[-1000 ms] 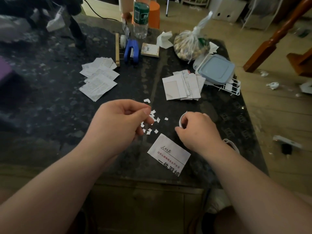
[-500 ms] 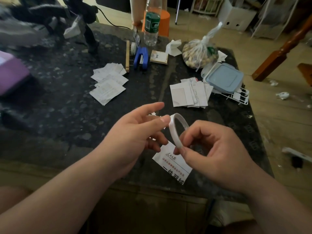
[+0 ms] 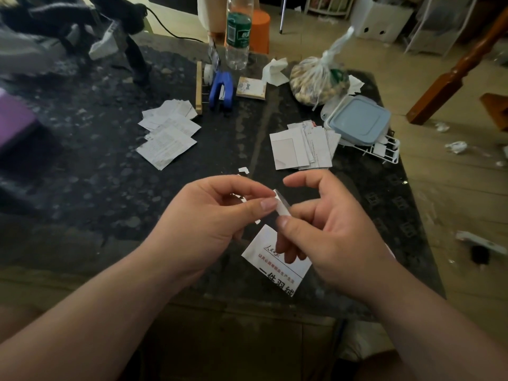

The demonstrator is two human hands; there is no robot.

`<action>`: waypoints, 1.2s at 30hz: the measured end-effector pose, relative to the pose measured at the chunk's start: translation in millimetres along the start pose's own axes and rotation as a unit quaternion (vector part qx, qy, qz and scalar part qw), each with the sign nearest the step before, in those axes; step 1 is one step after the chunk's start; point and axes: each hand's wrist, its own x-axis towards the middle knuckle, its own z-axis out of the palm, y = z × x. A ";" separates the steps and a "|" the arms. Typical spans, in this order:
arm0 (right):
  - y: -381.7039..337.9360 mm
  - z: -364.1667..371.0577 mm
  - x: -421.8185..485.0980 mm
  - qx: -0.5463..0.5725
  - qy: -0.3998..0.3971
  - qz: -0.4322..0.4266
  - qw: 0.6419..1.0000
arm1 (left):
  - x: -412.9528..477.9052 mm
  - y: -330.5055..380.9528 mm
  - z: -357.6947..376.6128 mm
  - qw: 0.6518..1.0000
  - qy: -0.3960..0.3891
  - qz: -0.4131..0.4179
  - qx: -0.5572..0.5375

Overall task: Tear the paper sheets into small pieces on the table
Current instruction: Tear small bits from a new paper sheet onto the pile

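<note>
The paper strip (image 3: 282, 207) was held above the near middle of the table (image 3: 82, 188). The left hand (image 3: 209, 215) pinched one end between thumb and forefinger, and the right hand (image 3: 335, 232) gripped the other end. Below them a printed sheet (image 3: 275, 270) lay close to the near table edge. Small pieces (image 3: 243, 169) lay just behind the hands, and bare dark surface stayed free to the left. Half a second before, the strip made an open loop and the left fingers were stretched; now it was pressed flat and short.
</note>
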 end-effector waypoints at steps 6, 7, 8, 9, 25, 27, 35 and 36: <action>-3.5 7.9 3.1 0.070 -0.007 0.018 0.997 | -5.2 0.9 -0.4 0.999 -0.027 0.026 -0.006; -3.7 9.4 3.3 0.084 -0.002 0.017 0.996 | -5.5 0.6 -0.3 0.999 -0.025 0.029 -0.014; -3.6 11.0 3.4 0.095 0.002 0.017 0.995 | -5.4 0.5 -0.4 0.999 -0.025 0.031 -0.021; -3.7 12.2 3.3 0.104 0.005 0.016 0.994 | -5.4 0.8 -0.2 0.999 -0.025 0.030 -0.027; -6.6 20.5 7.3 0.229 0.031 0.038 0.972 | -12.0 9.0 18.9 0.994 0.012 0.014 -0.108; -6.3 20.7 7.9 0.229 0.033 0.034 0.972 | -10.6 8.6 20.2 0.995 0.028 0.010 -0.099; -8.7 21.9 8.9 0.215 0.057 0.039 0.974 | -6.4 8.0 24.6 0.992 0.055 0.012 -0.110; -8.4 21.2 8.8 0.203 0.060 0.037 0.977 | -6.3 8.2 24.5 0.993 0.060 0.010 -0.102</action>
